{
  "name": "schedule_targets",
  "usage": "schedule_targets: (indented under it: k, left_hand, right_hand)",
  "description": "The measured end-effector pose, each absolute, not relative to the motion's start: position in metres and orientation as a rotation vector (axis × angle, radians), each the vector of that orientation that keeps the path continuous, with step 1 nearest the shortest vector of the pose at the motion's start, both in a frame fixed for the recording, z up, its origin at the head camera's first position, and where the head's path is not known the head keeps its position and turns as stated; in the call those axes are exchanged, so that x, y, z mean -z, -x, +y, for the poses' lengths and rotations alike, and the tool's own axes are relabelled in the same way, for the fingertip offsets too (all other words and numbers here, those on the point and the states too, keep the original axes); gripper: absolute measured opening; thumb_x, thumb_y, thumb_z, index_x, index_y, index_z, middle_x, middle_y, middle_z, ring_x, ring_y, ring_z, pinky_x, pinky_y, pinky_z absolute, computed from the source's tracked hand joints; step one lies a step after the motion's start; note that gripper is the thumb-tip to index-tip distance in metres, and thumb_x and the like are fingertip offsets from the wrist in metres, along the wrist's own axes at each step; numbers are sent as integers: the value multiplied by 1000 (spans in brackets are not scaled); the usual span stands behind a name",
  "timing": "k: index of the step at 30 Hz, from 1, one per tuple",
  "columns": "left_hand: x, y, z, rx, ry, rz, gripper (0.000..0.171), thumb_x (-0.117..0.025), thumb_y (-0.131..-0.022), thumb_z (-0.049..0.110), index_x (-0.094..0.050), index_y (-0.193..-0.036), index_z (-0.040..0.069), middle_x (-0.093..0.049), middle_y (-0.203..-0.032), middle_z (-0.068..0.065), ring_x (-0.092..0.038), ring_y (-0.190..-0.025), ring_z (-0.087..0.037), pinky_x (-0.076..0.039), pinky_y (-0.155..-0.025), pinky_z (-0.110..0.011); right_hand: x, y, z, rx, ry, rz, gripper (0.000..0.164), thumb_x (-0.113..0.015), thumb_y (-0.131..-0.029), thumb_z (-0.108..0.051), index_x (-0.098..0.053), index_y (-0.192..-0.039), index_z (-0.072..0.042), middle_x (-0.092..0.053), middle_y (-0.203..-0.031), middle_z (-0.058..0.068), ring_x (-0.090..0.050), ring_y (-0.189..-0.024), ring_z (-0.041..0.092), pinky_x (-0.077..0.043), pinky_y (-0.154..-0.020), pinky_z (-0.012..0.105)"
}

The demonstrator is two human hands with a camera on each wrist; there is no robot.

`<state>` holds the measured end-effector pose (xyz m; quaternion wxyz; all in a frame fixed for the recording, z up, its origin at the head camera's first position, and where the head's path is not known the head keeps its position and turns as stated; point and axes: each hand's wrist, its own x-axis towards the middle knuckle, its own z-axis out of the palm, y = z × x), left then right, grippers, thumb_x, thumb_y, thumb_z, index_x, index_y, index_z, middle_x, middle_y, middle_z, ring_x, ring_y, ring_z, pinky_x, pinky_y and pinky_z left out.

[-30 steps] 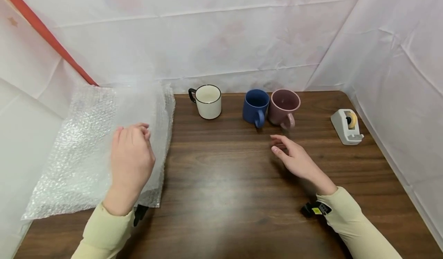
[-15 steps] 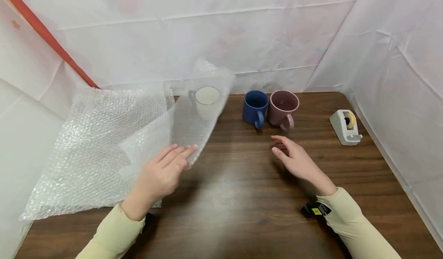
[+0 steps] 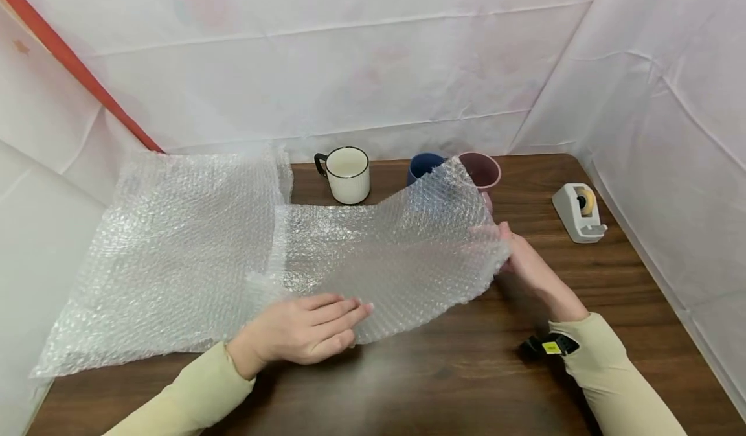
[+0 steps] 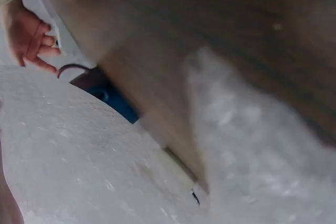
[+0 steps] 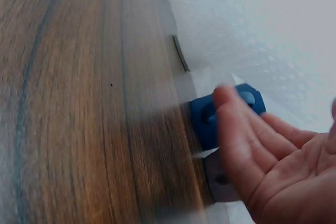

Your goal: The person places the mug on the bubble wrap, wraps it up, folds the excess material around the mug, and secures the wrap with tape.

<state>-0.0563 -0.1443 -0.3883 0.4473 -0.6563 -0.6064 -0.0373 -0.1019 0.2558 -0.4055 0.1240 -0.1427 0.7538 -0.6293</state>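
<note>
A clear sheet of bubble wrap (image 3: 396, 254) is held raised over the table, overlapping the blue mug (image 3: 421, 164) and mauve mug (image 3: 480, 169) in the head view. My left hand (image 3: 305, 329) holds its near edge, fingers laid long across it and thumb hidden. At the sheet's right end, my right hand (image 3: 527, 264) is partly behind the plastic. Its fingers are spread and loosely bent in the right wrist view (image 5: 283, 156), not closed round anything. Behind the sheet stands a white mug (image 3: 348, 180) with black rim and handle.
More bubble wrap (image 3: 175, 248) lies flat on the left of the brown wooden table (image 3: 419, 384). A white tape dispenser (image 3: 577, 212) stands at the right. Pale cloth (image 3: 326, 86) hangs behind and at both sides, with a red strip (image 3: 76, 63) at left.
My left hand has drawn the bubble wrap sheet off the pile and rightward, toward the near middle of the table. My right hand has shifted slightly right, to the sheet's far end.
</note>
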Motion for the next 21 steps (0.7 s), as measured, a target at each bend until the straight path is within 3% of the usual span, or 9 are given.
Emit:
schedule_targets:
  k: [2, 7, 10, 15, 21]
  left_hand:
    - [392, 56, -145, 85, 1648, -1501, 27, -44, -103, 13, -63, -115, -3, -72, -112, -14, -71, -92, -21, -59, -75, -32]
    - [402, 56, -146, 53, 1716, -1523, 21, -43, -104, 14, -57, -114, 1, -70, -115, -14, -69, -93, -21, -58, -77, -32]
    - [407, 54, -147, 36, 1748, -1549, 18, -42, -105, 14, -57, -111, 7, -70, -116, -13, -68, -93, -22, -57, -78, -33]
    - [407, 48, -150, 26, 1774, -1647, 21, -41, -106, 20, -59, -110, 11, -70, -116, -11, -67, -88, -20, -57, -77, -32]
    - [395, 45, -157, 203, 1758, -1841, 32, -44, -106, 32, -62, -113, 6, -69, -117, -13, -68, -84, -19, -58, -73, -31]
  right_hand:
    - [404, 102, 258, 1898, 307, 2076, 68, -25, -108, -47, -51, -127, 13, -71, -99, -2, -68, -85, 10, -56, -70, 27]
    - [409, 102, 264, 1775, 102, 2168, 34, -53, -105, -27, -62, -100, 5, -64, -75, -4, -60, -62, 8, -52, -56, 26]
    - [416, 102, 267, 1607, 70, 2312, 27, -59, -101, -19, -61, -89, 6, -55, -66, -4, -48, -52, 8, -45, -48, 26]
    - [426, 98, 276, 1461, 70, 2387, 27, -59, -101, -18, -65, -91, 6, -61, -71, 0, -49, -55, 10, -45, -49, 28]
    - [434, 96, 287, 1402, 69, 2487, 27, -61, -99, -17, -62, -83, 4, -47, -65, -1, -46, -54, 12, -43, -51, 29]
